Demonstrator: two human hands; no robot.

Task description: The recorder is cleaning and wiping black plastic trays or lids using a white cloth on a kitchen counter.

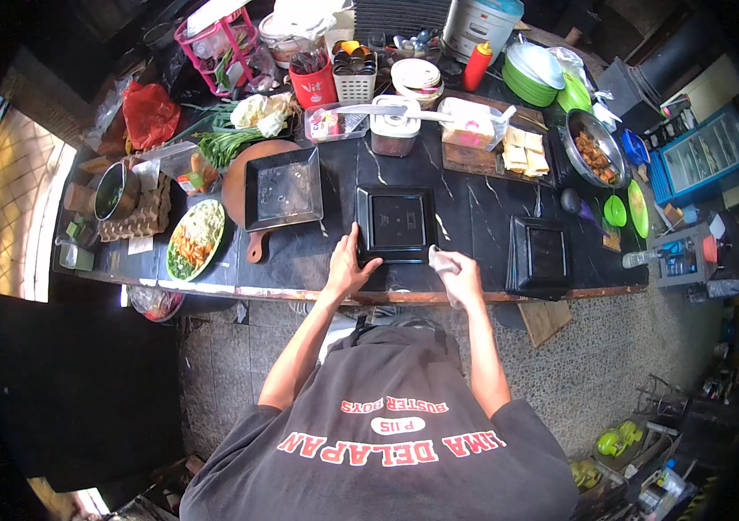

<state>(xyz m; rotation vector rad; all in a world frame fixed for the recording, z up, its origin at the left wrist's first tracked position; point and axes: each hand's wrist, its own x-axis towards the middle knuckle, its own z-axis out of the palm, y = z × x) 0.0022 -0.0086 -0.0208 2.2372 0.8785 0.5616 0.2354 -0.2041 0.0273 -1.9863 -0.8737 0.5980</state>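
Observation:
A black square plate (397, 221) lies upside down on the dark marbled table before me. My left hand (348, 264) grips its near left corner, fingers along the left edge and thumb at the front edge. A pale cloth (442, 262) is bunched in my right hand (463, 280), against the plate's near right corner. Farther right sits a stack of similar black plates (540, 254), the top one also face down. To the left, a dark square tray (283, 189) rests partly on a round wooden board (255, 249) with a handle.
A green-rimmed oval plate of shredded vegetables (195, 239) stands at the left. Behind are a lidded container (395, 127) with a knife (395, 112) across it, and a cutting board (473, 159) with pale square slices (524, 153). A metal bowl of browned food pieces (594, 150) stands right.

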